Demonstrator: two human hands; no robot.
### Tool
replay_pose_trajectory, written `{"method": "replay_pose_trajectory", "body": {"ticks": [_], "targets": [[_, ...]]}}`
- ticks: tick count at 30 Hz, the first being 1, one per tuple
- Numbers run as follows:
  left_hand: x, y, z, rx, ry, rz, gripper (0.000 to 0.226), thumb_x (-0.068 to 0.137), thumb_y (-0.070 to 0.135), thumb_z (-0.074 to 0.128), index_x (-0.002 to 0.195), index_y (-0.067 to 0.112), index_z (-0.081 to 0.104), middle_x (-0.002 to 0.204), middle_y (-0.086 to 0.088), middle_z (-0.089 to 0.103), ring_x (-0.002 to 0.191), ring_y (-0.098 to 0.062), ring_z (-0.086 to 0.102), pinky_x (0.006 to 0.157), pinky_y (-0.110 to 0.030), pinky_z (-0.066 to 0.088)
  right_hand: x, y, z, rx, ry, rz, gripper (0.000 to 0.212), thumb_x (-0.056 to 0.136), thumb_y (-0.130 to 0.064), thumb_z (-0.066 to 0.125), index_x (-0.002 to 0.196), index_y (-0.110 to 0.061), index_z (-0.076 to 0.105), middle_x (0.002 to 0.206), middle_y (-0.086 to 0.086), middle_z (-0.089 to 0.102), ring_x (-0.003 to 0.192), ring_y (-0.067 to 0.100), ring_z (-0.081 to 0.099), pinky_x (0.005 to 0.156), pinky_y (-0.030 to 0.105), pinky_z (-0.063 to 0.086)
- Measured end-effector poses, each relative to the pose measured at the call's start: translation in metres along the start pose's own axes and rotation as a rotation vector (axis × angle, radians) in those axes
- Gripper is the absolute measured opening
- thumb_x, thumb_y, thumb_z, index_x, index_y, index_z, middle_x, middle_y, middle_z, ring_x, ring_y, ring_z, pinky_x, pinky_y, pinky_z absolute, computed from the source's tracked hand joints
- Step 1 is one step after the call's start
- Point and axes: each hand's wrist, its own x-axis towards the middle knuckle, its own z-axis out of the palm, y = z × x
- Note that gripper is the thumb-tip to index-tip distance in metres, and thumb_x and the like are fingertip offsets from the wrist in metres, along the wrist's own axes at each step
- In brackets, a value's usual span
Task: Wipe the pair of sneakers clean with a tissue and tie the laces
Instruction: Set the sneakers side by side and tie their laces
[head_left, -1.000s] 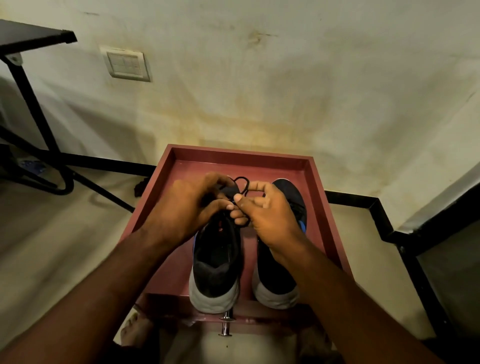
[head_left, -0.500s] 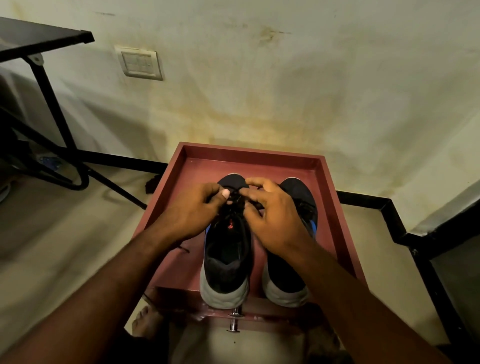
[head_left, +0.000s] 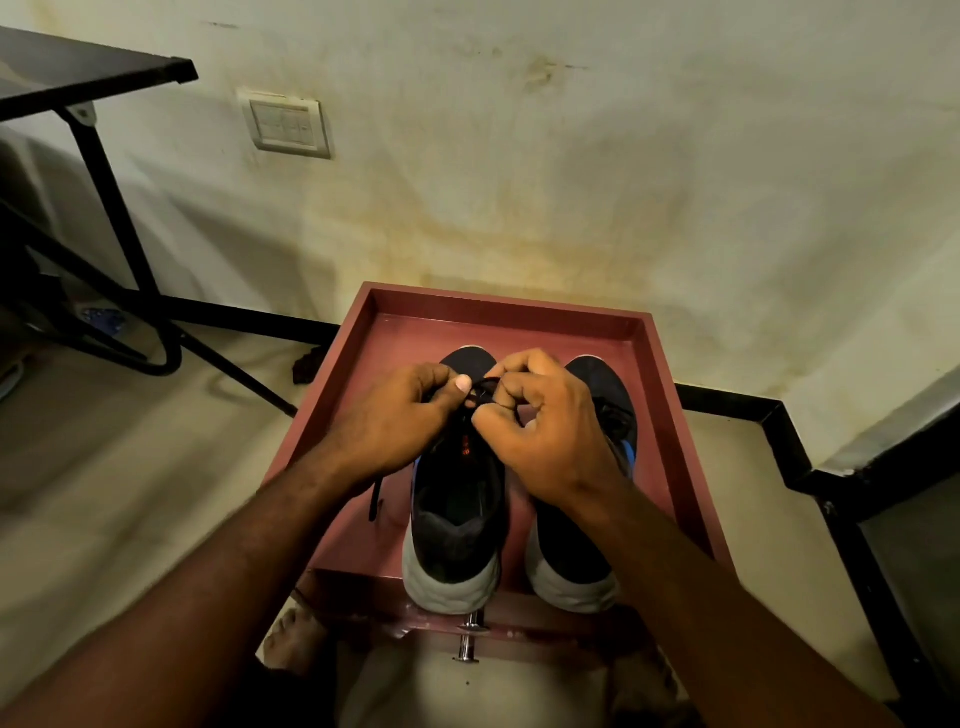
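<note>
Two dark sneakers with pale soles stand side by side, toes away from me, in a maroon box-like tray (head_left: 670, 415). Over the left sneaker (head_left: 457, 525), my left hand (head_left: 395, 421) and my right hand (head_left: 550, 431) both pinch its black lace (head_left: 480, 389) above the tongue. A loose lace end (head_left: 375, 499) hangs down the left side of that shoe. The right sneaker (head_left: 576, 561) is partly hidden by my right hand and forearm. No tissue is in view.
The tray sits on a small stand with a metal knob (head_left: 470, 631) at its front. A black metal table frame (head_left: 104, 171) stands at the left. A wall with a switch plate (head_left: 285, 124) is behind. A bare foot (head_left: 293, 636) shows below the tray.
Both hands have shifted on the left sneaker's lace: the raised loop seen a second ago is gone and the fingers now pinch close together. The view has panned a little.
</note>
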Motion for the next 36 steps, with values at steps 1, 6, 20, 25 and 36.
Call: {"method": "replay_pose_trajectory", "body": {"ticks": [1,6,20,25,36], "targets": [[0.000,0.001,0.002,0.038,0.024,0.014,0.035,0.103,0.045,0.049,0.091,0.020,0.070,0.089,-0.017,0.074,0.088,-0.039,0.071,0.081,-0.061,0.057,0.001,0.001,0.000,-0.002,0.017,0.014,0.026,0.076,-0.017,0.068,0.058,-0.010,0.050,0.088,-0.002,0.057,0.090,0.007,0.062,0.069,0.022,0.051],[0.004,0.000,0.003,0.175,0.157,0.012,0.035,0.108,0.037,0.046,0.087,0.018,0.067,0.078,-0.012,0.069,0.068,-0.022,0.064,0.067,-0.046,0.055,0.008,0.007,-0.017,-0.243,0.133,-0.023,0.028,0.080,-0.009,0.064,0.067,-0.015,0.039,0.066,0.001,0.047,0.059,0.018,0.047,0.054,0.031,0.040],[0.007,-0.001,0.002,0.250,0.185,-0.075,0.040,0.108,0.038,0.042,0.076,0.019,0.057,0.067,-0.002,0.055,0.058,-0.012,0.046,0.057,-0.029,0.037,0.009,0.023,-0.052,-0.083,0.193,0.146,0.019,0.094,-0.032,0.072,0.111,-0.023,0.067,0.093,-0.013,0.071,0.079,0.001,0.067,0.070,0.011,0.052],[0.007,0.000,0.002,0.245,0.185,-0.016,0.041,0.108,0.038,0.043,0.085,0.009,0.061,0.080,-0.017,0.065,0.064,-0.017,0.050,0.062,-0.039,0.043,0.001,0.014,-0.008,-0.292,-0.242,-0.023,0.038,0.093,-0.047,0.070,0.125,-0.027,0.065,0.113,-0.008,0.072,0.102,0.010,0.067,0.089,0.033,0.056],[-0.003,0.000,-0.022,0.373,0.187,0.150,0.012,0.093,0.039,0.070,0.094,0.029,0.076,0.092,0.014,0.074,0.085,-0.002,0.067,0.074,-0.025,0.052,0.010,0.006,-0.054,0.316,-0.099,0.182,0.018,0.097,-0.037,0.068,0.096,-0.024,0.081,0.068,0.001,0.069,0.046,0.012,0.048,0.049,0.025,0.040]]}}
